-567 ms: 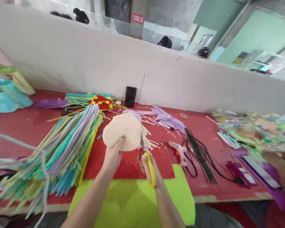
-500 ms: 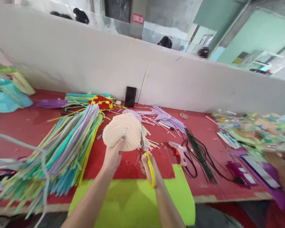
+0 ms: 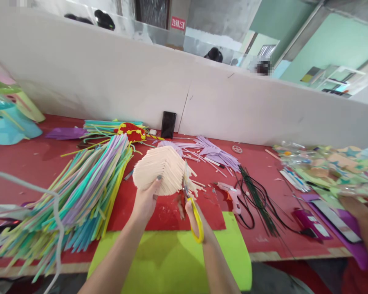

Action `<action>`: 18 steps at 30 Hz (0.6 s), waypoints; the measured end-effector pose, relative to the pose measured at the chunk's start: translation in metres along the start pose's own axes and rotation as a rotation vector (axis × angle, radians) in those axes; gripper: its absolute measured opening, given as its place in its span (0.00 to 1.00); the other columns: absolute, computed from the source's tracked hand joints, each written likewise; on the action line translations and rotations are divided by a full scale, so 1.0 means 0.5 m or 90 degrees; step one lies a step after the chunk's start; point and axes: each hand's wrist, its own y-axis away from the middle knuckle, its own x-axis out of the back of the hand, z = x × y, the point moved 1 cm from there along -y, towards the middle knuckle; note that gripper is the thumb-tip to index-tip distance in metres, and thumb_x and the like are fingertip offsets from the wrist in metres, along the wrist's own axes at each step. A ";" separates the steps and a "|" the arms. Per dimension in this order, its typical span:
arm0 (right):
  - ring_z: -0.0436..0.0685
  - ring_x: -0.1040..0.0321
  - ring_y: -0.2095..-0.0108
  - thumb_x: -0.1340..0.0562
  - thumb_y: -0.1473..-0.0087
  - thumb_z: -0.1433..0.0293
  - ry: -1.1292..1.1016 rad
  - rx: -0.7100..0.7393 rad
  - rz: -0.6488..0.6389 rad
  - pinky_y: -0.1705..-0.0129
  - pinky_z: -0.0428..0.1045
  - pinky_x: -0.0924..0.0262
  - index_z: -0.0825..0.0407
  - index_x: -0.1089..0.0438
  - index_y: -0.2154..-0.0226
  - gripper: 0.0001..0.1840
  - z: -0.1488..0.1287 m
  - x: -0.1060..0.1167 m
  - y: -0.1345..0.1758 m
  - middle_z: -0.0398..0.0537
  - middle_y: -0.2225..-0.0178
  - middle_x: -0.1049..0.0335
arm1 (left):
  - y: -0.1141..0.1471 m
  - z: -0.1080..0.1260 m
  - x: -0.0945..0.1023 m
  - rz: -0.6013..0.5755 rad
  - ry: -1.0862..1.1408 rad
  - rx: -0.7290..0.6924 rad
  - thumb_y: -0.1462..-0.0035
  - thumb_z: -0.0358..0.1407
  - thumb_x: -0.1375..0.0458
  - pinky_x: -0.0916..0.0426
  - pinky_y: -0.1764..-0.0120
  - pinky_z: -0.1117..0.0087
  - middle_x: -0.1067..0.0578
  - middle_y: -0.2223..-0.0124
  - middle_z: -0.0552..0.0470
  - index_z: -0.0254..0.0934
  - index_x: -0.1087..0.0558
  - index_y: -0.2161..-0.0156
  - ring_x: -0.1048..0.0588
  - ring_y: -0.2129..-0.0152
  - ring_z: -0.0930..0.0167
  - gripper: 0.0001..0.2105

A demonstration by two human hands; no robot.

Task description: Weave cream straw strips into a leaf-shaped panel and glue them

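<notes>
- Cream piece (image 3: 155, 169) is over the red mat (image 3: 168, 216), its right edge beside the scissors (image 3: 198, 220); mat stretches on toward the glue gun (image 3: 232, 195), while the stem bundle (image 3: 82, 183) crowds the left.
- Left hand (image 3: 147, 200) pinches the piece, thumb on top, other fingers mostly hidden.
- Right hand (image 3: 190, 211) grips the scissors' yellow handle; blade gap is hard to make out.
- 2 sets of slim ribs meet in a V.

Cream ribbed piece (image 3: 153, 165), rounded outline, chevron pattern, yellow-handled scissors (image 3: 197, 213), blades at its right edge
</notes>
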 end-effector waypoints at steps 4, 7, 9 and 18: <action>0.51 0.48 0.76 0.53 0.42 0.43 0.027 0.033 -0.038 0.72 0.50 0.47 0.49 0.41 0.75 0.29 -0.003 0.003 -0.002 0.42 0.78 0.46 | 0.003 0.003 -0.001 -0.001 -0.021 0.013 0.60 0.33 0.28 0.38 0.41 0.59 0.24 0.48 0.46 0.38 0.26 0.50 0.29 0.47 0.61 0.28; 0.50 0.50 0.78 0.53 0.43 0.43 0.000 0.023 -0.050 0.75 0.49 0.50 0.49 0.39 0.69 0.28 -0.008 0.002 -0.001 0.40 0.79 0.48 | 0.006 0.005 -0.003 0.010 -0.031 0.016 0.62 0.33 0.28 0.39 0.41 0.58 0.23 0.49 0.45 0.37 0.26 0.51 0.29 0.47 0.60 0.29; 0.49 0.53 0.80 0.51 0.45 0.40 -0.024 0.002 -0.053 0.78 0.48 0.54 0.49 0.39 0.69 0.29 -0.011 0.000 -0.001 0.38 0.80 0.50 | 0.006 0.005 -0.004 0.013 -0.035 0.016 0.62 0.34 0.28 0.39 0.41 0.58 0.23 0.49 0.45 0.37 0.25 0.51 0.29 0.46 0.60 0.29; 0.48 0.57 0.82 0.46 0.51 0.38 -0.056 -0.047 0.005 0.81 0.48 0.55 0.50 0.35 0.73 0.32 -0.021 -0.006 0.001 0.38 0.82 0.52 | 0.002 -0.001 0.001 0.012 -0.033 0.012 0.61 0.34 0.28 0.39 0.41 0.60 0.23 0.50 0.46 0.37 0.25 0.51 0.28 0.48 0.62 0.27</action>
